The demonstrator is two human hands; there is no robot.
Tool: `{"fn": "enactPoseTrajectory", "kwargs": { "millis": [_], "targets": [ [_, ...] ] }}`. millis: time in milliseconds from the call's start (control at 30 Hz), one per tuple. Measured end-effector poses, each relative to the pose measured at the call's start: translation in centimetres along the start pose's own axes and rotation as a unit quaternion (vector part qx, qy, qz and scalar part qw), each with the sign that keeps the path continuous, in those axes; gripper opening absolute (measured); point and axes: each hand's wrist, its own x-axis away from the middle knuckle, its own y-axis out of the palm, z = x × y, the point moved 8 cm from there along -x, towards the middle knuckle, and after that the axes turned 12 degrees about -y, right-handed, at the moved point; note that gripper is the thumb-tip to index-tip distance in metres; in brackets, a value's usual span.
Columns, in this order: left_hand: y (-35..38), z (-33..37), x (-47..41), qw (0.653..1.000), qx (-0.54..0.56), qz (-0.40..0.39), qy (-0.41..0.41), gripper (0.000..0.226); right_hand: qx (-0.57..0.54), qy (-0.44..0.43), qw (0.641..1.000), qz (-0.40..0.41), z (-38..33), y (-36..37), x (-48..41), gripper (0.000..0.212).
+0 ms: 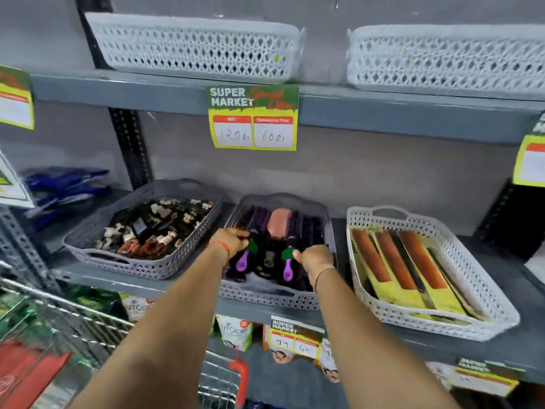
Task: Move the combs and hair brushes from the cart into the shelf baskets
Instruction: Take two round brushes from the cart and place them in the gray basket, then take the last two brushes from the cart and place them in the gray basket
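Observation:
A grey basket (265, 296) in the middle of the shelf holds several hair brushes, purple-handled ones (289, 265) and a pink one (280, 222). My left hand (231, 240) reaches into its left side, fingers curled on a purple brush (246, 256). On the basket's right side my right hand (317, 258) rests over the brushes beside another purple handle; what its fingers hold is hidden. A white basket (483, 293) to the right holds packaged brown and black combs (395, 261).
A grey basket of hair clips (88, 249) stands to the left. Two white baskets (194, 42) sit on the upper shelf. The wire cart (97, 323) with red and green packs is at lower left. Price tags hang from the shelf edges (253, 119).

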Motion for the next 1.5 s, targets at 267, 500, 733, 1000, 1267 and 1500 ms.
{"fn": "enactPoseTrajectory", "kwargs": {
  "millis": [267, 500, 733, 1000, 1267, 1500],
  "targets": [
    [2.4, -1.7, 0.5, 0.974, -0.211, 0.086, 0.001, 0.038, 0.066, 0.016, 0.997, 0.048, 0.6, 0.5, 0.6, 0.054],
    [-6.5, -6.3, 2.8, 0.857, 0.510, 0.019, -0.070, 0.051, -0.096, -0.190, 0.975, 0.069, -10.6, 2.1, 3.8, 0.042],
    [-8.5, -29.9, 6.2, 0.757, 0.596, 0.094, -0.252, 0.046, -0.219, -0.083, 0.872, -0.430, -17.2, 23.2, 12.8, 0.082],
    [3.5, -49.9, 12.9, 0.590, 0.603, 0.169, -0.510, 0.058, 0.035, 0.018, 0.802, -0.596, -4.3, 42.9, 16.4, 0.072],
    [14.4, -56.9, 14.9, 0.569, 0.335, 0.185, -0.728, 0.055, 0.381, -0.305, 0.698, -0.525, 7.1, 54.8, 12.6, 0.045],
    [15.8, -59.8, 13.3, 0.448, 0.329, 0.256, -0.791, 0.070, 0.398, -0.359, 0.739, -0.409, 8.7, 58.2, 9.8, 0.053]
  ]
}}
